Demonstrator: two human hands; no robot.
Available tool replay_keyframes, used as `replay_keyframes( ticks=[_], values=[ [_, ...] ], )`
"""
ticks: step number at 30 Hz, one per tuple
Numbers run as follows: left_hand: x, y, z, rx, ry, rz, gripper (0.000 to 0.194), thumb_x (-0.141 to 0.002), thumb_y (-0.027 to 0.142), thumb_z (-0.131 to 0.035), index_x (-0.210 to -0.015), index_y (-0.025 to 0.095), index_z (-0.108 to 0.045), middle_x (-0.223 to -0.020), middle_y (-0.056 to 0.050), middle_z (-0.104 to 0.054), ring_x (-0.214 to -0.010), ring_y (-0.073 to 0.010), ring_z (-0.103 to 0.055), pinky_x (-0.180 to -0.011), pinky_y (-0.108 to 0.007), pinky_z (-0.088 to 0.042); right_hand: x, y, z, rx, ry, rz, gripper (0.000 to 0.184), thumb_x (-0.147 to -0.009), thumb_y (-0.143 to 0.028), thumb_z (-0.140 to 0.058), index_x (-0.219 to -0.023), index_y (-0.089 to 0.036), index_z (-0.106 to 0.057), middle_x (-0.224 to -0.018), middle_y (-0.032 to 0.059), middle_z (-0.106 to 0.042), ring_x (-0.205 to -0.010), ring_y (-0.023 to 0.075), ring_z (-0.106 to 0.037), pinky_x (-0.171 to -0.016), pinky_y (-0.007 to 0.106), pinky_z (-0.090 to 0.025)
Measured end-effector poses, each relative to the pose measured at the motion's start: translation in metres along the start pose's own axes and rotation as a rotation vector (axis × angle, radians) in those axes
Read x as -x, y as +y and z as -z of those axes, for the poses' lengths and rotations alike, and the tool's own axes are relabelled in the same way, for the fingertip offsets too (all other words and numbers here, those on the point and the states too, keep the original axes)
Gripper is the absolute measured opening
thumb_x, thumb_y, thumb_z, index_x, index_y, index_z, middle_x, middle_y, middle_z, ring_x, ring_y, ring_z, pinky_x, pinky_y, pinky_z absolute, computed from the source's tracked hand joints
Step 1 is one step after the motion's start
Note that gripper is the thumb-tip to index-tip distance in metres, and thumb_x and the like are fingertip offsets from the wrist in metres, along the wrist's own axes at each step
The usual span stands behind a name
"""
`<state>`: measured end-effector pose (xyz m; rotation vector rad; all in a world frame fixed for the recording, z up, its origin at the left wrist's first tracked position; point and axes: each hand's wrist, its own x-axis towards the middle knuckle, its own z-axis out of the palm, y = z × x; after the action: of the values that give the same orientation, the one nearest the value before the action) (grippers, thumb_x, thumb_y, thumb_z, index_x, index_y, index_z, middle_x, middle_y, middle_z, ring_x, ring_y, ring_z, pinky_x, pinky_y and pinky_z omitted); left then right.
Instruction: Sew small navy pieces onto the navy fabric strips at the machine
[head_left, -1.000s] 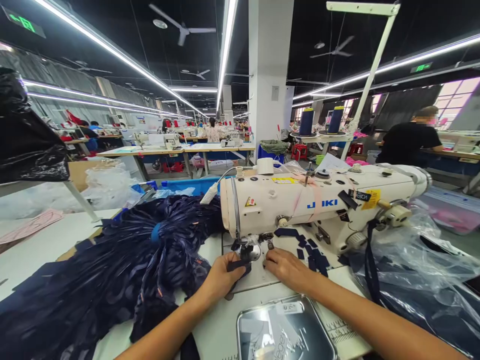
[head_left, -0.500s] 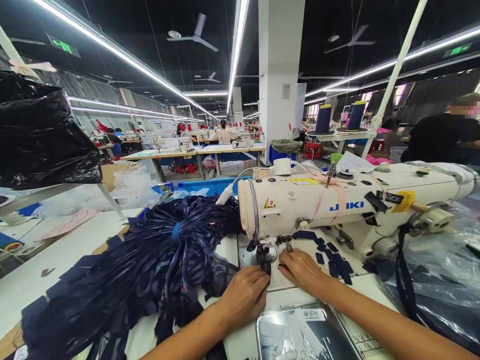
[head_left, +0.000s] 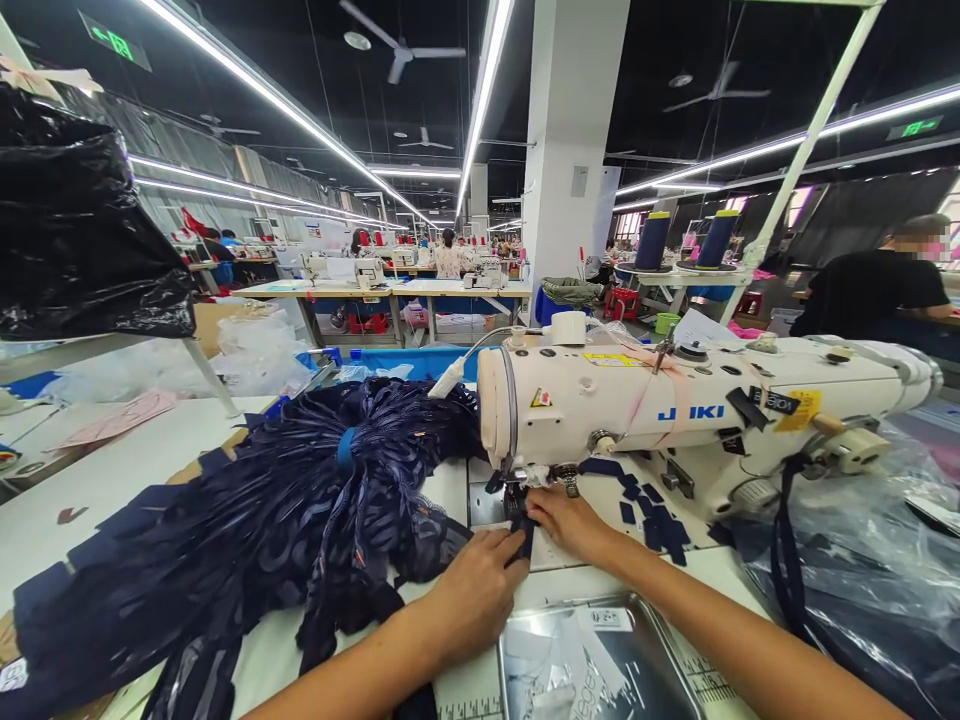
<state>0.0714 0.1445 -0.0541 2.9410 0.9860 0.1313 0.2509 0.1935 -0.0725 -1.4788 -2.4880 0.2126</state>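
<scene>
A navy fabric strip runs up to the needle area of a white sewing machine. My left hand is closed on the strip's near part, its fingertips pressed together over it. At the presser foot, my right hand pinches the edge of a small dark fabric piece, mostly hidden by the fingers. Several small navy patches lie on the machine bed to the right of that hand. To the left spreads a large bundle of navy straps and mesh, gathered by a blue tie.
A metal tray with clear plastic and labels sits at the near edge, below my hands. Clear plastic bags over dark fabric lie at the right. A black bag hangs upper left. A person in black sits far right.
My right hand has moved left and slightly up, from beside the needle area to the presser foot. My left hand stays by the strip, shifted slightly left. The whole view has shifted a little.
</scene>
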Motion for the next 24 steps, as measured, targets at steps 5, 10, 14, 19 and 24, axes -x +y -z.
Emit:
replay_keyframes(
  ticks=[5, 10, 14, 19, 24],
  values=[
    [-0.004, 0.002, 0.004, -0.025, -0.053, 0.015, 0.025, -0.073, 0.005, -0.046, -0.094, 0.011, -0.057, -0.128, -0.016, -0.047, -0.110, -0.0285, -0.047, -0.090, -0.044, -0.042, -0.008, -0.004, 0.006, -0.266, -0.043, -0.042, 0.016, -0.084, -0.015, -0.044, -0.072, -0.018, -0.054, -0.072, -0.0002, -0.057, -0.073, 0.0151, -0.051, -0.067, 0.026, -0.039],
    [-0.007, 0.000, 0.005, 0.008, -0.056, 0.040, 0.028, -0.068, 0.002, -0.044, -0.093, 0.012, -0.054, -0.130, -0.014, -0.046, -0.109, -0.0276, -0.045, -0.090, -0.045, -0.042, -0.006, 0.002, 0.006, -0.315, -0.061, -0.028, 0.015, -0.085, -0.019, -0.042, -0.074, -0.019, -0.053, -0.070, -0.0002, -0.054, -0.073, 0.0150, -0.051, -0.071, 0.028, -0.041],
    [-0.008, -0.004, 0.001, 0.041, -0.039, 0.048, 0.030, -0.066, 0.002, -0.045, -0.092, 0.014, -0.053, -0.127, -0.011, -0.049, -0.107, -0.0261, -0.045, -0.090, -0.044, -0.042, -0.005, 0.005, 0.001, -0.227, -0.037, 0.022, 0.014, -0.085, -0.018, -0.042, -0.077, -0.018, -0.053, -0.070, 0.0002, -0.054, -0.071, 0.0149, -0.051, -0.067, 0.027, -0.042],
    [-0.006, -0.008, -0.008, 0.063, 0.016, 0.035, 0.031, -0.065, 0.002, -0.045, -0.093, 0.013, -0.054, -0.125, -0.012, -0.050, -0.113, -0.0257, -0.043, -0.095, -0.041, -0.039, 0.002, 0.011, -0.010, -0.019, 0.086, 0.235, 0.015, -0.086, -0.013, -0.040, -0.084, -0.015, -0.055, -0.083, 0.0058, -0.059, -0.075, 0.0167, -0.052, -0.068, 0.030, -0.045],
    [-0.003, -0.008, -0.010, 0.050, 0.087, 0.018, 0.028, -0.070, 0.004, -0.044, -0.093, 0.011, -0.057, -0.114, -0.013, -0.057, -0.112, -0.0229, -0.047, -0.102, -0.037, -0.035, 0.012, 0.015, -0.015, 0.199, 0.221, 0.522, 0.024, -0.089, -0.009, -0.035, -0.090, -0.013, -0.059, -0.099, 0.0102, -0.061, -0.088, 0.0190, -0.054, -0.076, 0.033, -0.047]
  ],
)
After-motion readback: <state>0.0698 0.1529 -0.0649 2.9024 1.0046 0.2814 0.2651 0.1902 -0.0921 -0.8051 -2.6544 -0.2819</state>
